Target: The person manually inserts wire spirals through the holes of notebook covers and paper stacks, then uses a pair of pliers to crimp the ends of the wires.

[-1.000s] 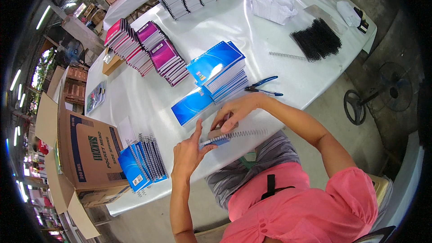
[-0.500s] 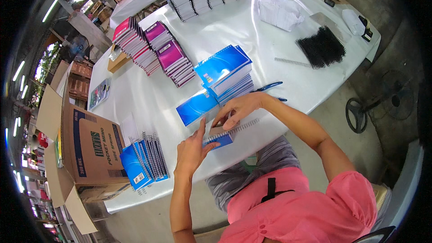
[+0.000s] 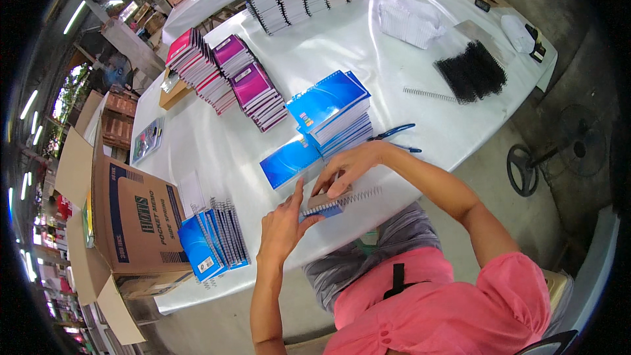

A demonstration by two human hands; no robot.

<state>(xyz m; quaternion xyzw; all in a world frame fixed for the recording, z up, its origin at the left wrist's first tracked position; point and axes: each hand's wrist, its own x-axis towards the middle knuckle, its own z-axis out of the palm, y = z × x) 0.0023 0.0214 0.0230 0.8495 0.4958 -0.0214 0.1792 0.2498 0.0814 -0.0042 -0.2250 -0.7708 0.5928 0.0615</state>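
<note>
At the table's near edge lies a small spiral notebook (image 3: pixel 327 198) with a brown back and a blue cover edge. A wire spiral (image 3: pixel 363 193) runs through the holes along its near side and sticks out past its right end. My left hand (image 3: pixel 281 225) grips the notebook's left end, thumb at the near side and index finger stretched along the far side. From above, my right hand (image 3: pixel 351 165) bends its fingers over the brown back; some fingertips are hidden. Just beyond sit a blue notebook (image 3: pixel 289 161) and a stack of blue notebooks (image 3: pixel 332 105).
Blue-handled pliers (image 3: pixel 396 131) lie right of the stack. Spiral-bound blue notebooks (image 3: pixel 211 240) stand left, beside an open carton (image 3: pixel 141 210). Farther off are purple notebooks (image 3: pixel 253 85), red notebooks (image 3: pixel 197 69), a black coil pile (image 3: pixel 471 72) and a loose coil (image 3: pixel 428 94).
The small notebook has tipped, so less of its blue cover and more of its brown back shows. My left thumb has shifted from the blue cover to the notebook's near edge.
</note>
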